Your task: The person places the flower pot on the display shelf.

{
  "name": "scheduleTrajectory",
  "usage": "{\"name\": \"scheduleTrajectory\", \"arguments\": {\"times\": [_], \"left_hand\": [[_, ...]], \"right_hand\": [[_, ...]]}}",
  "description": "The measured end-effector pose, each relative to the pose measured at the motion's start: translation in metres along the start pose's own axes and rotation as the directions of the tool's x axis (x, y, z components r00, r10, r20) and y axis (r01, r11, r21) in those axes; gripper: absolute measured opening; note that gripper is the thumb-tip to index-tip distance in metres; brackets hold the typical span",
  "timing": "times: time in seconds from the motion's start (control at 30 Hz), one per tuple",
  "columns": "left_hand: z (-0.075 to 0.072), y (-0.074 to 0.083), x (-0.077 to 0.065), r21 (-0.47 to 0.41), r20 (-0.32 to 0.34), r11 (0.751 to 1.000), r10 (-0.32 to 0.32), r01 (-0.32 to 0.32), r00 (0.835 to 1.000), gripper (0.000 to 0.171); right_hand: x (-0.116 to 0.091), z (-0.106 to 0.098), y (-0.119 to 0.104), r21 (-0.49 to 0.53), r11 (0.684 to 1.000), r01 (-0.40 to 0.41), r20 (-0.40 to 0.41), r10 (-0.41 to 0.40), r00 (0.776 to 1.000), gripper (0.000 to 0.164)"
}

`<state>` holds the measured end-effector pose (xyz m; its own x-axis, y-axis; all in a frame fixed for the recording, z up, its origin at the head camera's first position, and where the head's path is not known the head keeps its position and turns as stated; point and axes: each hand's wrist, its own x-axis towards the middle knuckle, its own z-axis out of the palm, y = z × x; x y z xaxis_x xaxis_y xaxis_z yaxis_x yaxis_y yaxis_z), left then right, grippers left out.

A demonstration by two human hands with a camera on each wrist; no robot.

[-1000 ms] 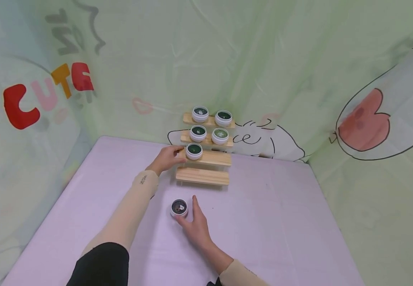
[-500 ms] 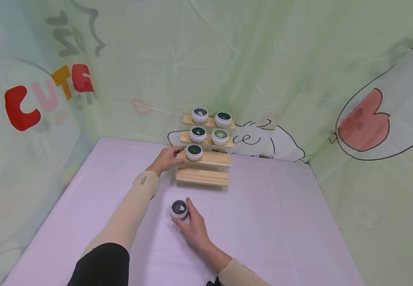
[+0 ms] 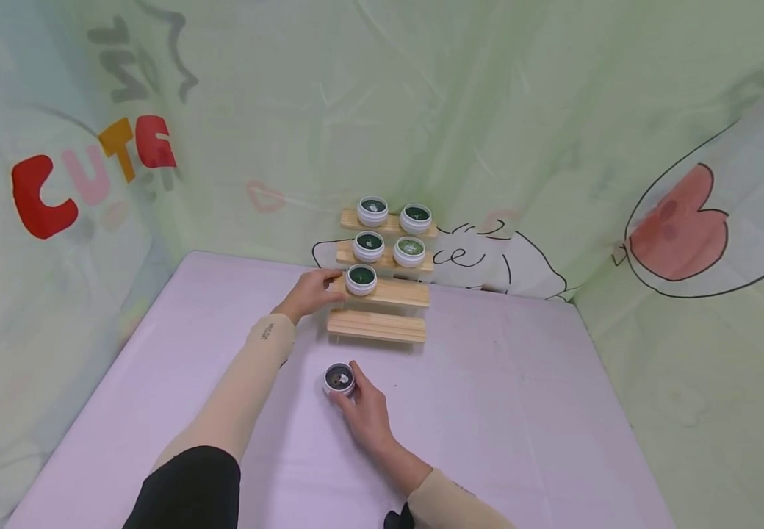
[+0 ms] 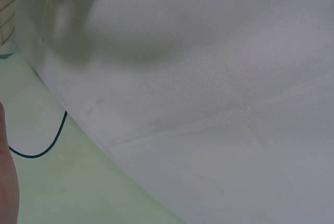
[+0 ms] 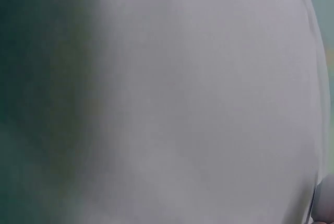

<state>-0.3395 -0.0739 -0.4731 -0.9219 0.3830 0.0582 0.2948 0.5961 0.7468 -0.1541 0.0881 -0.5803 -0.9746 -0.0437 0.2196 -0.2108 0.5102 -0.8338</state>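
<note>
My right hand grips a small round white jar with a dark top, thumb and fingers on its near and right sides. In the head view it is in front of a tiered wooden stand. At the stand's left side, my left hand holds the end of the third plank from the top. Beside its fingers sits a white jar with a dark green top. In the left wrist view only a strip of the left hand shows at the left edge.
Two jars stand on the top plank, a dark-topped jar at its right. The second plank bears two more, including a light green-topped jar. Below is the lowest plank. A pale purple cloth covers the table, with printed curtains around it.
My right hand has closed its fingers around the dark-topped jar and shifted it slightly forward and right. My left hand stays at the stand's left side.
</note>
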Motion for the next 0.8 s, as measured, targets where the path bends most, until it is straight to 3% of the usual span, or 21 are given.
{"name": "scheduleTrajectory", "arguments": {"times": [0.13,0.3,0.67,0.8], "left_hand": [[0.0,0.0,0.0,-0.013,-0.004,1.0,0.01,-0.01,1.0,0.063],[-0.001,0.001,-0.001,-0.023,-0.008,1.0,0.013,-0.013,1.0,0.063],[-0.003,0.002,0.0,-0.02,0.011,1.0,0.002,-0.002,1.0,0.063],[-0.003,0.0,0.001,-0.024,0.012,1.0,0.003,-0.003,1.0,0.064]], "right_hand": [[0.006,-0.009,0.0,0.013,0.999,-0.04,-0.02,0.041,0.999,0.07],[0.018,-0.031,-0.017,0.073,0.996,-0.055,-0.061,0.06,0.996,0.068],[0.059,-0.068,-0.039,0.055,0.989,-0.139,-0.119,0.145,0.982,0.071],[0.074,-0.078,-0.042,0.077,0.989,-0.123,-0.15,0.134,0.98,0.07]]}}
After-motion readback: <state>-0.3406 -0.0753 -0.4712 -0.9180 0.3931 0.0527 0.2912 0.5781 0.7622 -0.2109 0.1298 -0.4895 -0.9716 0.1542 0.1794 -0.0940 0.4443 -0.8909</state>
